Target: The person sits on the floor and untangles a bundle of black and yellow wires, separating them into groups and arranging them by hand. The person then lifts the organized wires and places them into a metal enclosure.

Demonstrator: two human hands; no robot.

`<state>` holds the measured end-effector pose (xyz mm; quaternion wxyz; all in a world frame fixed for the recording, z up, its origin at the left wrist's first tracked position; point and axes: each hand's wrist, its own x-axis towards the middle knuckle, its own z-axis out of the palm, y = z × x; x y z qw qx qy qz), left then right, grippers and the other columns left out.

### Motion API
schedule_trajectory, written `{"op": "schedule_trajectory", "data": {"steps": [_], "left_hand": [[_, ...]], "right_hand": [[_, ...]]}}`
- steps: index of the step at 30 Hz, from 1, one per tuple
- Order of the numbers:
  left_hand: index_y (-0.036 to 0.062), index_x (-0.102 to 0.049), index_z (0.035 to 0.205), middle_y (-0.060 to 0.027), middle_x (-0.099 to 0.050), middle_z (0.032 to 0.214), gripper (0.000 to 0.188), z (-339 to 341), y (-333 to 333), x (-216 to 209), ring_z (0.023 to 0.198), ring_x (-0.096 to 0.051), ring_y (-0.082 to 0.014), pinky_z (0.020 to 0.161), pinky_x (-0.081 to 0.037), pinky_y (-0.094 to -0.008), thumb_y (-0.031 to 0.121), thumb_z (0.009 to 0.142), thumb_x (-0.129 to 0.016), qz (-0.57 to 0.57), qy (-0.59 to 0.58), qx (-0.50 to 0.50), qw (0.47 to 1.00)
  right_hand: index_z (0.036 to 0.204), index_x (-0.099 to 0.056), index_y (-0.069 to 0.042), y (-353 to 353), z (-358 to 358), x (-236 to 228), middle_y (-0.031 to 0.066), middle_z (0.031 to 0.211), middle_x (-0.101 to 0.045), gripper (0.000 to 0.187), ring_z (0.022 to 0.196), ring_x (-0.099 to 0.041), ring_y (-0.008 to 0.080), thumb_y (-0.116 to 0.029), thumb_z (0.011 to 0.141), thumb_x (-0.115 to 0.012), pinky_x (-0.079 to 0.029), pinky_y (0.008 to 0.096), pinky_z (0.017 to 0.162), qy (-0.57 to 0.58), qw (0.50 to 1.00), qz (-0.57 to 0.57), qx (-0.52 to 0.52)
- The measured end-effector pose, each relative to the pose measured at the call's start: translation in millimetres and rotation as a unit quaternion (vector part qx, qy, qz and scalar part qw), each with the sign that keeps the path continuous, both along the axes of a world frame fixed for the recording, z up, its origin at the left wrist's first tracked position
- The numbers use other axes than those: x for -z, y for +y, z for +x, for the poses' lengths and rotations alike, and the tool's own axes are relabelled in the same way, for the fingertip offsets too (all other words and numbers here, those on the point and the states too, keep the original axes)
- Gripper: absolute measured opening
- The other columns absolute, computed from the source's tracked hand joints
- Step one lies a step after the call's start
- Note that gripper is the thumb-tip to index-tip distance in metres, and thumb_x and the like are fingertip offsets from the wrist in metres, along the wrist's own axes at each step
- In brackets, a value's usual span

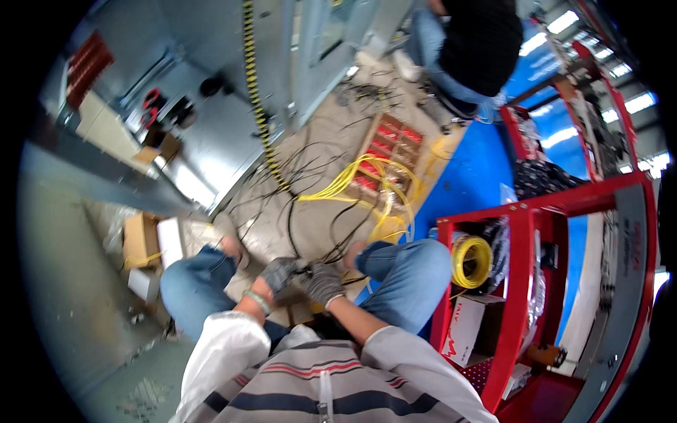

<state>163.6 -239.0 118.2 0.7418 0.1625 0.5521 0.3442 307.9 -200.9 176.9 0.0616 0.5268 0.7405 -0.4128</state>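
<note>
Both my hands wear grey knitted gloves and meet low between my knees. My left hand (281, 273) has its fingers curled round black cable. Close beside it, my right hand (324, 282) is also closed at the same spot; what its fingers pinch is too small and blurred to name. A bundle of black cables (290, 229) runs from my hands up across the floor. Farther off it joins a black-and-yellow spiral-wrapped cable (255, 106) that hangs by the grey cabinet. Yellow cables (331, 190) spread to the right from the same joint.
A divided tray with red parts (391, 118) lies on the floor ahead. On the right stands a red cart (520, 254) holding a yellow cable coil (471, 261) and a white box (465, 324). Cardboard boxes (141, 240) are at my left. Another person (476, 49) crouches at the far right.
</note>
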Motion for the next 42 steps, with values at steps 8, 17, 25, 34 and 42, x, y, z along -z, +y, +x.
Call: {"op": "schedule_trajectory", "data": {"steps": [8,17,25,34,42], "left_hand": [[0.0059,-0.065,0.074,0.0001,-0.059,0.060,0.024,14,19,-23,0.044,-0.045,-0.0089,0.041,-0.033,-0.0219,0.030,0.075,-0.064,-0.045,0.108,0.058,0.992],[0.0079,-0.056,0.063,0.0010,-0.042,0.049,0.031,18,17,3,0.040,-0.036,-0.0125,0.039,-0.032,-0.0276,0.036,0.071,-0.065,-0.047,0.186,0.012,0.981],[0.0012,-0.062,0.077,-0.0127,-0.059,0.068,0.042,-20,23,78,0.062,-0.054,-0.0244,0.059,-0.042,-0.0359,0.043,0.075,-0.057,-0.058,0.384,0.018,0.922],[-0.0011,-0.057,0.101,-0.0198,-0.056,0.105,0.050,-42,9,77,0.098,-0.053,-0.0326,0.082,-0.041,-0.0367,0.042,0.077,-0.052,-0.145,0.403,0.032,0.903],[-0.0012,-0.055,0.102,-0.0209,-0.057,0.101,0.048,-33,13,132,0.095,-0.054,-0.0334,0.081,-0.042,-0.0377,0.040,0.079,-0.051,-0.091,0.326,-0.150,0.929]], "right_hand": [[0.089,-0.053,-0.005,2,10,7,0.0179,0.083,-0.058,0.040,0.081,-0.057,0.0331,-0.036,0.067,-0.063,-0.044,0.0399,0.071,0.025,0.995,0.090,0.045],[0.082,-0.061,-0.005,7,5,12,0.0186,0.075,-0.060,0.035,0.076,-0.058,0.0327,-0.037,0.077,-0.050,-0.045,0.0416,0.066,-0.091,0.993,0.070,-0.003],[0.084,-0.058,-0.010,48,24,-53,0.0061,0.071,-0.056,0.023,0.063,-0.051,0.0202,-0.032,0.078,-0.052,-0.041,0.0303,0.055,0.339,0.834,-0.321,0.293],[0.122,-0.037,0.003,128,249,-375,-0.0018,0.057,-0.033,0.044,0.045,-0.028,0.0069,-0.026,0.089,-0.036,-0.026,0.0189,0.040,0.776,0.620,0.119,0.016],[0.118,-0.043,-0.001,173,304,-364,-0.0038,0.053,-0.031,0.047,0.040,-0.024,0.0051,-0.034,0.086,-0.045,-0.023,0.0187,0.035,0.704,0.678,-0.030,0.211]]}}
